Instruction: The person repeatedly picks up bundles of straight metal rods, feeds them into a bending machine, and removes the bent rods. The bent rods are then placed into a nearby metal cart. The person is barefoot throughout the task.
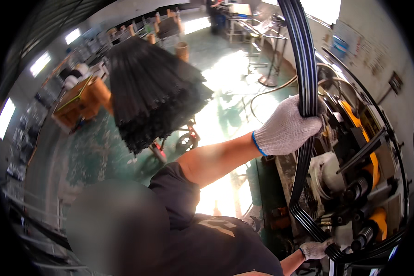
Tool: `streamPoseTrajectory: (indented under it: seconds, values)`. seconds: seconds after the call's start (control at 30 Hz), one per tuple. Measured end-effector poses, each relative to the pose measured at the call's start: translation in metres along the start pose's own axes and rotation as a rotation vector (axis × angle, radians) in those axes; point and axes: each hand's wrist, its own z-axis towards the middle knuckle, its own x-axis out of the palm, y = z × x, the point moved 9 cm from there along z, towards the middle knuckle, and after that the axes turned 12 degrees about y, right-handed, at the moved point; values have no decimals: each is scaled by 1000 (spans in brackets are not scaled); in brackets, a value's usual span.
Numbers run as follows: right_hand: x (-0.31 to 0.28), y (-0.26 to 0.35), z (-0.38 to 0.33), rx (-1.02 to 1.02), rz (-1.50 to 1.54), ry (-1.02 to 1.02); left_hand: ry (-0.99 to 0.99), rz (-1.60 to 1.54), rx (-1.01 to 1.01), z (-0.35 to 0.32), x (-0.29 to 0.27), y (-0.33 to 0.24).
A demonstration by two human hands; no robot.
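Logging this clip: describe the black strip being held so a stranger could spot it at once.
Start at the roller machine on the right. The black strip arcs up from it, gripped by the left hand and right hand. Unlike the straight bundle, it is curved and ribbed.

head cam | looks down-right, close | over shoulder onto bending machine (354, 184)

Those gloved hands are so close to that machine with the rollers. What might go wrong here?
1. The lower gloved hand grips the black strip right beside the rollers; the glove might get drawn in.
2. The upper gloved hand holds the long curved strip overhead; if the grip slips, it may spring or swing toward the person.
3. The bundle of black strips on the cart juts out nearby and might snag the strip.
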Motion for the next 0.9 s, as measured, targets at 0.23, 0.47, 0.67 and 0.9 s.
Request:
streamPoseTrajectory:
  seconds: [0.23, 0.47, 0.67, 0.9]
  values:
    - [-39, 129, -46, 9, 1560, 365, -608, -256, 36, -247, -143, -2]
    - [-89, 285, -136, -1028, 905, 249, -1149, -43, 112, -492, -154, -58]
    - [-148, 357, -249, -698, 1836, 1140, -1499, 154, 102, -671, -117, -129]
    - [-296, 392, -347, -1061, 1597, 973, -1628, 109, 464, -815, -103, -189]
